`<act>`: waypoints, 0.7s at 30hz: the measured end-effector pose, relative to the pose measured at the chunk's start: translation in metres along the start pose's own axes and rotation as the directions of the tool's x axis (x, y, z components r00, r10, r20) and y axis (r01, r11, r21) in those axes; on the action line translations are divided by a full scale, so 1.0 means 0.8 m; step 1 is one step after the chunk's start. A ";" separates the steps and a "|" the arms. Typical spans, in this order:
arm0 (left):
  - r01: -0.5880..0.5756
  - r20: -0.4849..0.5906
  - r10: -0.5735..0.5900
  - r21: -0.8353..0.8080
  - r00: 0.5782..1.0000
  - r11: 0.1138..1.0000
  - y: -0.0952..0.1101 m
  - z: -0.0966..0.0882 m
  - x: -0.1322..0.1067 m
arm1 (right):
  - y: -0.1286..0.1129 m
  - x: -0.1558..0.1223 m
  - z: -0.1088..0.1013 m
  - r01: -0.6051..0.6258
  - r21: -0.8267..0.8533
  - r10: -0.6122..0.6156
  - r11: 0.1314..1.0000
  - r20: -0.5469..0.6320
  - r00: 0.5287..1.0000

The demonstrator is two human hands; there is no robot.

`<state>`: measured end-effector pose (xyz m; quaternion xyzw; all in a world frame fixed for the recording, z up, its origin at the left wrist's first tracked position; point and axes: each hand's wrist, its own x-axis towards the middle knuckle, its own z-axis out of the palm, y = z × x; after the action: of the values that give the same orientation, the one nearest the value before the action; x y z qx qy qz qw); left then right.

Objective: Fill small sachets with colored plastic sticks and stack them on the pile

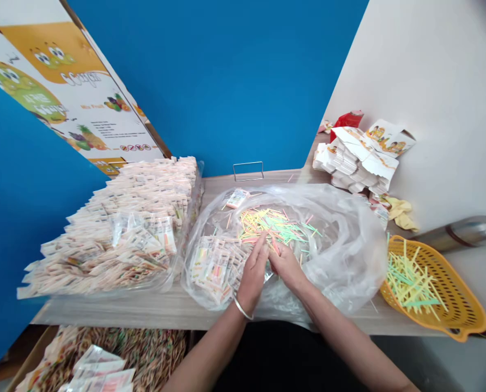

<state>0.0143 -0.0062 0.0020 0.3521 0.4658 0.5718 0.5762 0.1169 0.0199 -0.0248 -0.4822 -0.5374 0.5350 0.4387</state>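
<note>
Over the middle of the table my left hand (pixel 255 267) and my right hand (pixel 286 265) meet, their fingers closed around a small bunch of thin coloured sticks (pixel 275 246). Part of the bunch is hidden by the fingers. Just beyond lies a loose pile of yellow, green and pink sticks (pixel 286 226) on a clear plastic sheet or bag (pixel 345 245). Left of my hands, flat printed packets (pixel 216 267) with sticks inside lie on the same plastic. A small printed packet (pixel 238 198) sits behind the pile.
A large stack of filled packets (pixel 132 218) occupies the table's left side. At right stands a yellow basket (pixel 457 288) holding sticks; behind it are folded cartons (pixel 361 152) and a metal cylinder (pixel 467 231). A box of packets (pixel 145 354) sits below the front edge.
</note>
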 end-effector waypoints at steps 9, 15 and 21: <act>0.319 0.038 -0.382 -0.627 0.924 0.710 -0.009 0.028 -0.005 | -0.006 -0.017 0.011 0.322 -0.387 -0.409 0.864 -0.167 0.897; 0.326 0.074 -0.370 -0.653 0.926 0.684 -0.003 0.032 -0.007 | 0.005 -0.012 0.003 0.325 -0.412 -0.421 0.851 -0.166 0.892; 0.329 0.120 -0.308 -0.434 0.944 0.839 -0.008 0.018 -0.011 | 0.012 -0.013 -0.009 0.282 -0.268 -0.329 0.921 -0.149 0.933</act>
<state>0.0305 -0.0139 0.0016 0.1401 0.3603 0.5516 0.7391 0.1260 0.0107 -0.0334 -0.4909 -0.6229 0.3414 0.5045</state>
